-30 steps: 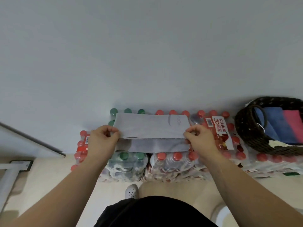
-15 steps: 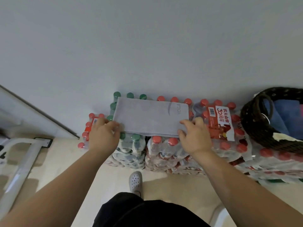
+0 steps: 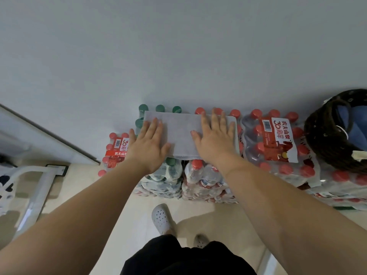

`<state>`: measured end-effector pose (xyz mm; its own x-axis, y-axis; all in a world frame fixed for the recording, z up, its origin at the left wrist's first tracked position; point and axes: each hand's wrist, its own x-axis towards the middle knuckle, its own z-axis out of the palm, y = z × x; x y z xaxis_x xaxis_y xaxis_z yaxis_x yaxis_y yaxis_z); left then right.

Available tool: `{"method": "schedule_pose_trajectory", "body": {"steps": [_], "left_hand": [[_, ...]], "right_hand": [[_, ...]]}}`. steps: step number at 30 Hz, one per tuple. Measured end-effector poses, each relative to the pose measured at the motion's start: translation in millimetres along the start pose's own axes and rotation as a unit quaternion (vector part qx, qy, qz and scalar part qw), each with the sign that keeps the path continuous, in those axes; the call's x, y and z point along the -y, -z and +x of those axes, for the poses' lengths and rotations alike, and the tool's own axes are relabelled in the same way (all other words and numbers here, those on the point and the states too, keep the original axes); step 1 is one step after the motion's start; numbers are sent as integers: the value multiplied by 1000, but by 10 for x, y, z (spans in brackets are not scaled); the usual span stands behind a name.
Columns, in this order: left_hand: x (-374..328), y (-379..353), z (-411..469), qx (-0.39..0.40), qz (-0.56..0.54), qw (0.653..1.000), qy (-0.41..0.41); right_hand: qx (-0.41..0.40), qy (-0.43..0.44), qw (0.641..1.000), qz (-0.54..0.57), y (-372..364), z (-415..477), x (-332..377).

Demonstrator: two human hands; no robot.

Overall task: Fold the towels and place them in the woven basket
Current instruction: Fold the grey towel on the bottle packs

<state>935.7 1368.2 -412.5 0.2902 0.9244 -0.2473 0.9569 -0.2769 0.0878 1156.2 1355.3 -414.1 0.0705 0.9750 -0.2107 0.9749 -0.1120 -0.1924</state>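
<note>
The grey towel (image 3: 182, 133) is looking like matt cloth, clear wrap on the bottle packs (image 3: 206, 175) is shining glossy plastic, the woven basket (image 3: 325, 139) is showing rough dark wicker.

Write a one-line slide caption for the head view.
Left hand and right hand press flat on a folded grey towel atop bottled-water packs, woven basket nearby.

At three o'clock from my right hand (image 3: 215, 135), a white-and-red label (image 3: 278, 135) on a pack of red-capped bottles (image 3: 253, 155) is showing a barcode, a large "30" with "周年", and "农夫山泉", all turned sideways. At nine o'clock from my left hand (image 3: 148, 144), a second label (image 3: 118, 146) is showing a barcode, "30" and "农夫山"; my hand is hiding the rest.
</note>
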Motion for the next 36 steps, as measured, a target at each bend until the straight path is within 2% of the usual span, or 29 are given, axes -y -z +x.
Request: {"method": "schedule_pose_trajectory", "body": {"steps": [5,9,12,14,16,19,22,27,30,33,36], "left_hand": [[169,-216,-32,3,-7,999,-32],[218,-179,8,6,-49,997,-57],[346,-121,-3,-35,-75,995,-63],[438,-70,10,-50,-89,994,-37],[505,-18,57,-30,-105,994,-25],[546,4,114,-4,-92,994,-60],[566,18,143,-3,-93,992,-83],[561,125,221,-9,-180,978,-102],[561,180,198,-18,-261,959,-112],[542,245,159,-8,-371,923,-100],[483,313,157,-15,-416,903,-100]], "right_hand": [[30,-38,998,-47,-176,-10,-91],[4,-28,999,-45,-189,11,-111],[4,-38,996,-80,-185,14,-100],[12,-49,993,-105,-144,18,1],[4,-41,994,-98,-114,24,197],[-22,-25,997,-66,-132,60,547],[-7,-42,996,-78,-247,105,734],[6,-54,992,-116,-362,93,735],[9,-58,991,-118,-345,96,752],[-4,-56,998,-39,-321,105,718],[-45,-65,986,149,-224,98,583]]}}
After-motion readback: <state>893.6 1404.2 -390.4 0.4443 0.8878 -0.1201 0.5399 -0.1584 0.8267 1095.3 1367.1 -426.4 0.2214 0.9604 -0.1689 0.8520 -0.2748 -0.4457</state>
